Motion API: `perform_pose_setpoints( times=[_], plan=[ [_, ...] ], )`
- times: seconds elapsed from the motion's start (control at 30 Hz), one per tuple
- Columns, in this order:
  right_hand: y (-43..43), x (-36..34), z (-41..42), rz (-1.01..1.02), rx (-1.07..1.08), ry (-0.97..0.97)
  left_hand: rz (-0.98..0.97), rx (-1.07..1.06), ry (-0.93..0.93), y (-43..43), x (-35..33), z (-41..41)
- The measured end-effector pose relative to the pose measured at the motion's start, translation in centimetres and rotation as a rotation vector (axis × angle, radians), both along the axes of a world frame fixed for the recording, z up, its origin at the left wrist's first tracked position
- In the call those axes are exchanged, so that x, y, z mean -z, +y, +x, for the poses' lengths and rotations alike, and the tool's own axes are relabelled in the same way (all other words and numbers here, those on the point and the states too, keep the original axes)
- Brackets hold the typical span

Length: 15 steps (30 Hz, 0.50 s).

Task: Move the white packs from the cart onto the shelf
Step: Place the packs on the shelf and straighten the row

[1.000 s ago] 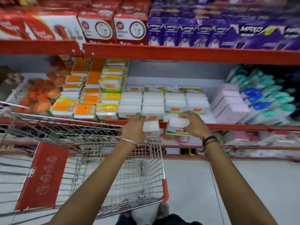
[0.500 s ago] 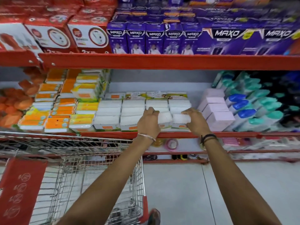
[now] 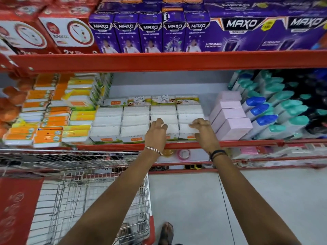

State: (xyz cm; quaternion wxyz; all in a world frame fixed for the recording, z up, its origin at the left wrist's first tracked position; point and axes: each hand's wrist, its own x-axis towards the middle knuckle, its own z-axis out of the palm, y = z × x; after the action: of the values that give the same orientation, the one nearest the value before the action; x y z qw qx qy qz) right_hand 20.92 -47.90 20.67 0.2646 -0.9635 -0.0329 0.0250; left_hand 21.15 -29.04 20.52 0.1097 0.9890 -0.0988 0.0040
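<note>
White packs (image 3: 135,119) lie in rows of stacks on the middle shelf (image 3: 123,146), which has a red front edge. My left hand (image 3: 155,133) curls over the front pack (image 3: 172,130) of the third row. My right hand (image 3: 202,131) grips the front pack (image 3: 184,129) of the fourth row with clawed fingers. Both packs rest on the shelf at its front edge. The wire cart (image 3: 92,191) stands at the lower left, under my left forearm. Its basket is blurred and I see no pack in it.
Pink boxes (image 3: 231,121) stand right of the white packs, then bottles with blue and teal caps (image 3: 276,114). Orange and yellow packs (image 3: 51,119) fill the left. The upper shelf beam (image 3: 159,61) carries purple boxes (image 3: 150,32). Grey floor (image 3: 194,200) lies right of the cart.
Both hands carried a white pack each up from the cart and set them down on the front of the shelf. The view has come closer to the shelf.
</note>
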Motion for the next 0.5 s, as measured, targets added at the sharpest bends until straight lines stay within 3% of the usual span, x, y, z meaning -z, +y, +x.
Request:
perform_pose_setpoints(
  times=[0.2, 0.3, 0.4, 0.5],
  plan=[
    [0.1, 0.5, -0.2, 0.014, -0.017, -0.091, 0.056, 0.030, -0.039, -0.1, 0.8, 0.0],
    [0.0, 0.6, -0.8, 0.091, -0.002, -0.074, -0.052, 0.030, -0.066, 0.1, 0.9, -0.5],
    [1.0, 0.3, -2.5, 0.401, 0.212, -0.134, -0.449, -0.083, -0.168, -0.4, 0.9, -2.5],
    [3.4, 0.5, -4.5, 0.854, 0.673, -0.107, -1.004, -0.466, -0.088, -2.3, 1.0, -4.6]
  ],
)
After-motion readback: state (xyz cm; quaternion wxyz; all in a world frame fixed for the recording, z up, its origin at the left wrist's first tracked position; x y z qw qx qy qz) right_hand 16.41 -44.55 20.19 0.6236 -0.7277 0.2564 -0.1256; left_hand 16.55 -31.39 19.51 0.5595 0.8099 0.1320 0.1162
